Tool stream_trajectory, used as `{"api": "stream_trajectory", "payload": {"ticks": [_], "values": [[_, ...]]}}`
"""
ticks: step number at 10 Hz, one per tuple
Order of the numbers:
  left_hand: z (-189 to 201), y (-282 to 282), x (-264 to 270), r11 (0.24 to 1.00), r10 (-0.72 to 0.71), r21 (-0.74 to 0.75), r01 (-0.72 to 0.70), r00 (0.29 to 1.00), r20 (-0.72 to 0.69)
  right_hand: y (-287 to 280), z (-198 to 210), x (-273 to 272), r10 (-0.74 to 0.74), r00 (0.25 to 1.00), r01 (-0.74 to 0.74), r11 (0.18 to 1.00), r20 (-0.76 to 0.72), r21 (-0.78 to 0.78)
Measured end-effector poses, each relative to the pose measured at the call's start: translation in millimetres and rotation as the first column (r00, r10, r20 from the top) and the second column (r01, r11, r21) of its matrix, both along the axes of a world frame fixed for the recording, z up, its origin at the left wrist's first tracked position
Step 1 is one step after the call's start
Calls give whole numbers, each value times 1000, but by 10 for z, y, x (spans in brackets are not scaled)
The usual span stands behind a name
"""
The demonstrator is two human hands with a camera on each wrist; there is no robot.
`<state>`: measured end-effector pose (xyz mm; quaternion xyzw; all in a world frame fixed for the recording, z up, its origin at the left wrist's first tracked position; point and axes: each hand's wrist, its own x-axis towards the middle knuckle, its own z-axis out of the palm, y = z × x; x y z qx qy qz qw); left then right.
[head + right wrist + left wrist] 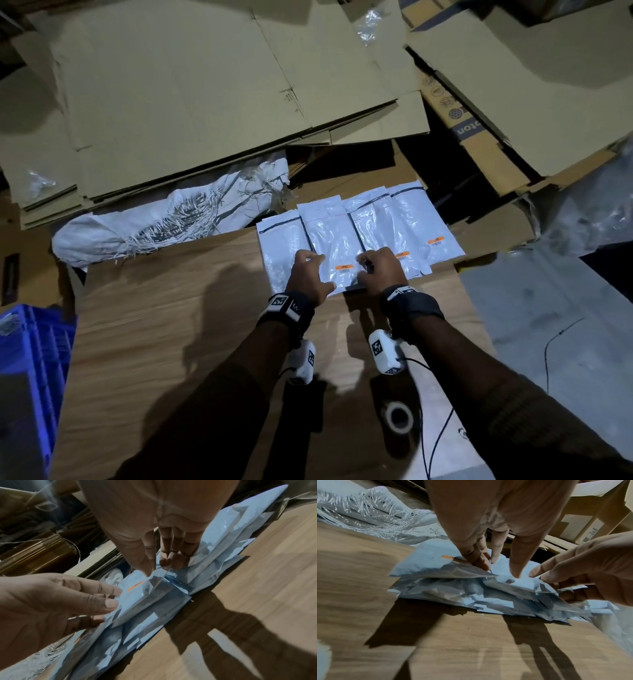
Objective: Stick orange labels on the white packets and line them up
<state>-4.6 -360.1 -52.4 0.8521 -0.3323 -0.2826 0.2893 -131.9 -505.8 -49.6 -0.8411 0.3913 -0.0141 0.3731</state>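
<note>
Several white packets (407, 219) lie side by side at the far edge of a wooden board (171, 325). Two on the right carry orange labels (435, 241). Both hands hold the near end of the middle packet (334, 240), which bears an orange label (344, 267). My left hand (310, 270) grips its left side, fingertips on top. My right hand (378, 269) pinches its right side. In the right wrist view, the right hand's (154, 513) thumb and fingers pinch a clear edge of the packet (145, 601). In the left wrist view, the left hand (496, 513) presses on the packet (436, 563).
A tape roll (399, 417) lies on the board near my right forearm. A blue crate (30, 359) stands at the left edge. A frayed white woven sack (164, 222) and flattened cardboard (205, 85) lie beyond the board. Grey floor (548, 325) with a cable is on the right.
</note>
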Motion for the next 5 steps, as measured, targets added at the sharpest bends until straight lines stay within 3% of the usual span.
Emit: {"api": "stream_trajectory", "payload": {"ticks": [3, 5], "values": [[-41, -42, 48, 998, -53, 39, 51, 998, 44, -11, -24, 28, 16, 1000, -16, 999, -9, 47], [51, -15, -10, 999, -30, -11, 31, 999, 43, -7, -56, 13, -9, 998, 4, 996, 59, 85]]}}
